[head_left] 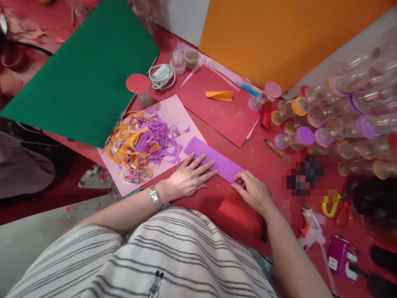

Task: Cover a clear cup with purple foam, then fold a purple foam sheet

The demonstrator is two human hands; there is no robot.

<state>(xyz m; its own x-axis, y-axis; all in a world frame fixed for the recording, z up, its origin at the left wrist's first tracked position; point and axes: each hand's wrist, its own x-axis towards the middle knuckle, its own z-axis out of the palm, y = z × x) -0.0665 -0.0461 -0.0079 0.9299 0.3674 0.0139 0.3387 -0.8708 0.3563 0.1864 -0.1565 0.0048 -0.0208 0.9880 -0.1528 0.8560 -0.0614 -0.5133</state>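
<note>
A purple paper strip (221, 162) lies slantwise on the red table in front of me. My left hand (188, 177) rests flat on its left part and lower edge, fingers spread. At the strip's right end, my right hand (249, 190) pinches the edge between thumb and fingers. Just left of the strip, a pink sheet (180, 109) carries a heap of purple and orange paper scraps (149, 142). Beyond the strip, a folded orange paper piece (220, 96) sits on a red sheet (217, 111).
A green board (83, 74) stands at the left, an orange board (279, 37) at the back. Clear containers (331, 116) crowd the right side. Nearer are yellow-handled scissors (330, 205), a glue gun (312, 229) and a purple box (343, 256). A white cable (162, 76) lies behind.
</note>
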